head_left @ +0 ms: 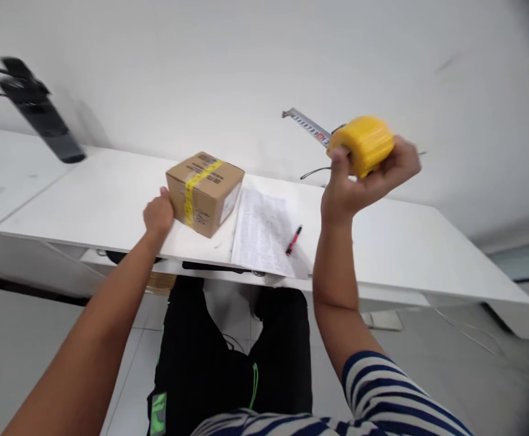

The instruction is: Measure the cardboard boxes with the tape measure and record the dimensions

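Note:
In my right hand (359,188), raised above the desk, is a yellow tape measure (366,145). Its short metal blade (307,126) sticks out towards the upper left, and a thin dark cord hangs beside it. My left hand (159,213) grips the left side of a small cardboard box (205,192), with the thumb up and the other fingers partly hidden. Yellow tape runs over the top and front of the box, which also carries dark printed marks and a white label on its right side.
Right of the box lie printed paper sheets (264,233) with a red and black pen (294,240) on them. A dark bottle (43,115) with a loop handle stands at the back left. The white desk (109,194) meets a wall behind. My legs are below its front edge.

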A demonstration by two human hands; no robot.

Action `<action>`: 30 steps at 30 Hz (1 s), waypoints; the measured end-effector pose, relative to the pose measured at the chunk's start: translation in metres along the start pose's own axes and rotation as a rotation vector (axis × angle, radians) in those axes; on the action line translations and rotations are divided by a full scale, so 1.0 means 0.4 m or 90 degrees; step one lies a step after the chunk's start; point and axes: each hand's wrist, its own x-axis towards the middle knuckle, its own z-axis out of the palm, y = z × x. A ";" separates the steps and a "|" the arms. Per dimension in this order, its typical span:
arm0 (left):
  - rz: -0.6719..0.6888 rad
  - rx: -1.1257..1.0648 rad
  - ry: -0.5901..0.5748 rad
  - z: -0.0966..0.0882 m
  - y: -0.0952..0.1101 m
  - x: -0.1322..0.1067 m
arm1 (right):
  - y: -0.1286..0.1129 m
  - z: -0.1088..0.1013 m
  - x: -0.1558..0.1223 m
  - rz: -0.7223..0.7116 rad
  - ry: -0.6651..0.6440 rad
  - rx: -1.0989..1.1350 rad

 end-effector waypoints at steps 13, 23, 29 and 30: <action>-0.049 0.206 0.021 0.036 0.047 -0.001 | 0.139 -0.376 -0.254 0.057 -0.495 -0.585; -0.071 0.246 0.013 0.046 0.060 0.005 | 0.133 -0.259 -0.216 -0.062 -0.685 -0.677; -0.073 0.257 0.022 0.054 0.053 0.013 | 0.100 -0.229 -0.216 0.045 -0.700 -0.406; -0.068 0.255 0.023 0.054 0.052 0.014 | 0.085 -0.233 -0.231 0.097 -0.605 -0.344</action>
